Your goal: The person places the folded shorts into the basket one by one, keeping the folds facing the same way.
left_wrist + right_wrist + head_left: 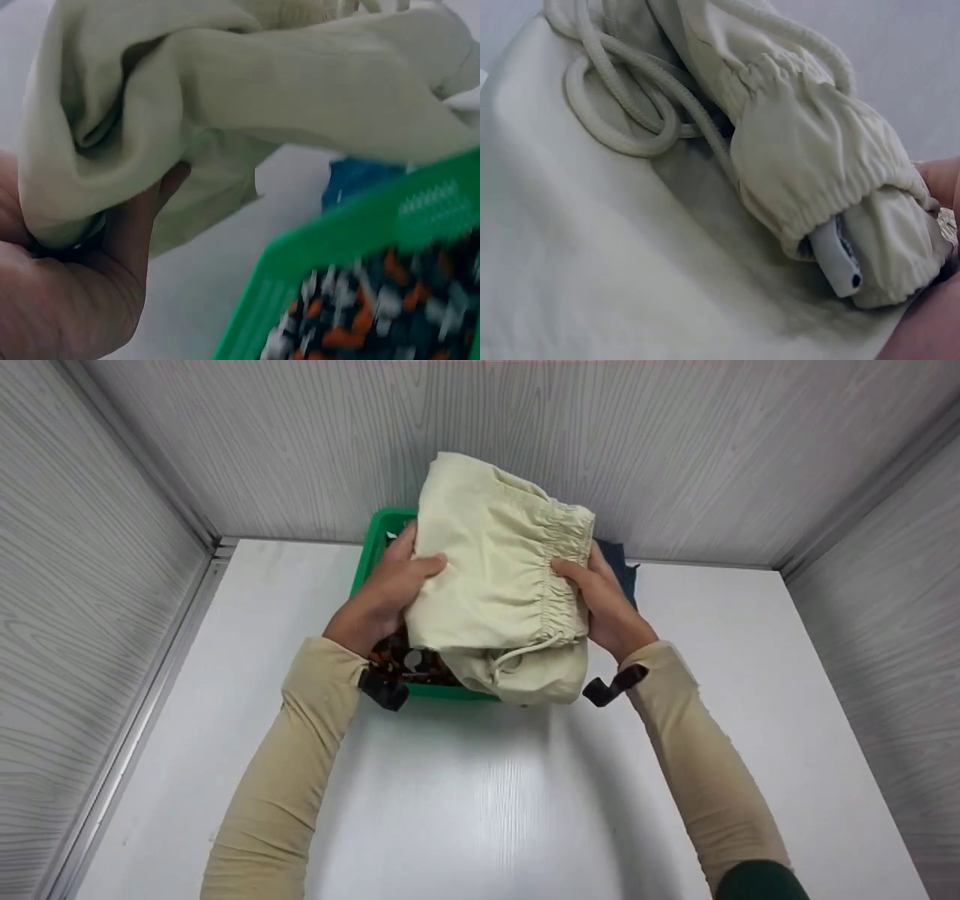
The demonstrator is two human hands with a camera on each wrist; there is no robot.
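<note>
A folded cream garment (pixel 487 562) with a gathered elastic waistband and a drawstring is held up over a green basket (pixel 365 559). The left hand (pixel 386 589) grips its left edge, thumb on top; in the left wrist view the fingers of that hand (pixel 82 277) curl under the cloth (pixel 300 90). The right hand (pixel 607 604) grips the waistband side, thumb on top and the other fingers mostly hidden beneath. In the right wrist view the cord (pixel 622 142) loops over the cloth, a pale tag (pixel 835 259) sticks out, and part of the right hand (pixel 930 315) shows at the edge.
Inside the basket lies patterned material in black, orange and white (pixel 360 315). Dark blue cloth (pixel 619 566) shows behind the right hand. Everything is on a white table (pixel 480 802), with grey wood-grain panels (pixel 300 442) at the back and both sides.
</note>
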